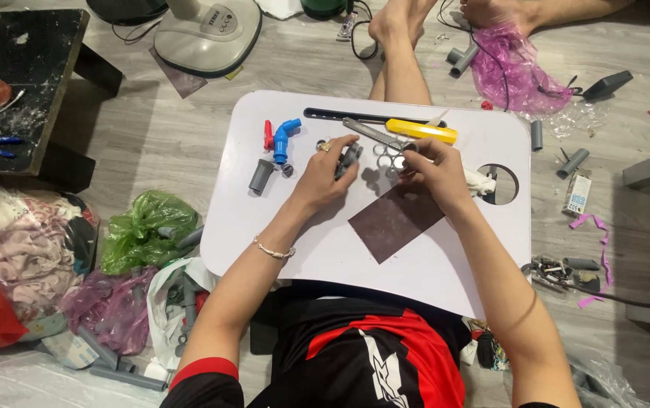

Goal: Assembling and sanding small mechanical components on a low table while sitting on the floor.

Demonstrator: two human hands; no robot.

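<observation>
- Left hand (331, 170): its fingers were curled shut around a grey pipe fitting (349, 159), held just above the surface (431, 264) near the middle of its far edge; a ring showed on one finger and a bracelet (273, 251) on the wrist.
- Right hand (432, 170): its fingers were pinched together on something small, too hidden to identify, just beside the left hand and near a row of clear rings (387, 155).
- Dark sandpaper sheet (396, 219): lay flat at the centre of the surface, partly under the right hand.
- Yellow utility knife (422, 131): lay along the far edge, with a long dark tool (355, 116) and a grey metal tool (370, 133) beside it.
- Blue elbow fitting (286, 136) and red valve handle (268, 134): lay toward the far left corner, touching or nearly so; a short grey pipe piece (261, 175) lay just nearer the person.
- Round hole (500, 183): cut near the right edge of the surface, with a white cloth (480, 181) at its rim.
- Floor: a green plastic bag (143, 230) lay left of the surface, a pink plastic bag (518, 68) beyond its far right corner, with grey pipe offcuts (573, 162) to the right.
</observation>
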